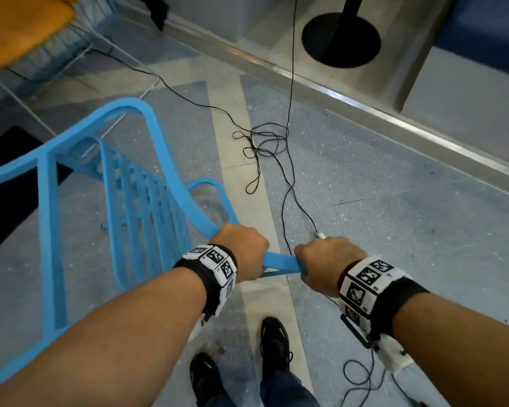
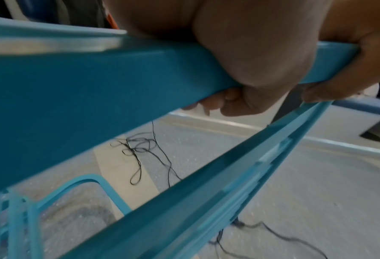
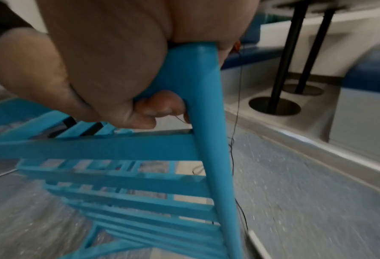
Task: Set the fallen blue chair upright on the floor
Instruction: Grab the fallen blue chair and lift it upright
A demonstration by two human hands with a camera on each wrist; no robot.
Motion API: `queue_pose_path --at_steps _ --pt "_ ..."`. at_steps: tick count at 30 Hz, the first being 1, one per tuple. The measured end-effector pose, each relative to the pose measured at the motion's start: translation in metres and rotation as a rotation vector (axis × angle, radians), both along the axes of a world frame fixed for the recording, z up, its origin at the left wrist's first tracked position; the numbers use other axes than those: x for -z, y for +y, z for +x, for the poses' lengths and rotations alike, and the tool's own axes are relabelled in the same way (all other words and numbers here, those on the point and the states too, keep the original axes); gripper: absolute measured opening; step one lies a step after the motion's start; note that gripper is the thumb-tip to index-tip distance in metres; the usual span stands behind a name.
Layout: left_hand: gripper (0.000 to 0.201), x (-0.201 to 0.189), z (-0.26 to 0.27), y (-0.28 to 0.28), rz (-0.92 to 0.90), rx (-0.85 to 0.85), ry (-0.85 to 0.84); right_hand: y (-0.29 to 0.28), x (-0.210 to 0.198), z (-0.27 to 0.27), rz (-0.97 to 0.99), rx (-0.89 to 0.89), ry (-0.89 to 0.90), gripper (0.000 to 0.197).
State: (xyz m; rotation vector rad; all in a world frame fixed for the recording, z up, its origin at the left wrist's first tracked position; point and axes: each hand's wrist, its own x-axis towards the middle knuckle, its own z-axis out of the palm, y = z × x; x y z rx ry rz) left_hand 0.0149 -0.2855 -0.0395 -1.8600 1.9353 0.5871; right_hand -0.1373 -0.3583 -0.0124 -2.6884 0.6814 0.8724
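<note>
Both hands grip one flat bar of the blue chair (image 1: 147,201) at lower centre of the head view: left hand (image 1: 241,251) curled over it, fingers (image 2: 228,103) wrapped beneath, right hand (image 1: 323,265) just beside, fingers (image 3: 162,106) hooked round the bar's end. Chair fills the left half of the frame, slatted panel tilted, frame running off to the lower left; which part touches the floor (image 1: 394,215) is unclear. A black cable (image 1: 265,148) lies tangled at centre; black shoes (image 1: 274,342) at bottom centre.
</note>
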Motion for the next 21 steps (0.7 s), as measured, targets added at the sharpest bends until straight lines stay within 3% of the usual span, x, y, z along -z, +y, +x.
queue_pose_path --at_steps 7,10,14,17,21 --pt "0.02 -0.114 0.037 0.025 -0.24 -0.275 0.051 -0.004 -0.15 0.056 -0.168 -0.239 -0.048 0.017" --pt "0.021 -0.145 0.055 0.055 -0.348 -0.416 0.081 0.017 -0.199 0.08 -0.236 -0.356 -0.097 0.015" --pt "0.026 -0.158 0.067 0.114 -0.455 -0.538 0.142 0.063 -0.234 0.1 -0.215 -0.476 -0.129 0.011" --pt "0.045 -0.16 0.074 0.163 -0.527 -0.602 0.188 0.104 -0.249 0.111 -0.183 -0.557 -0.157 0.012" --pt "0.041 -0.166 0.089 0.233 -0.632 -0.635 0.219 0.163 -0.255 0.124 -0.087 -0.616 -0.299 0.012"
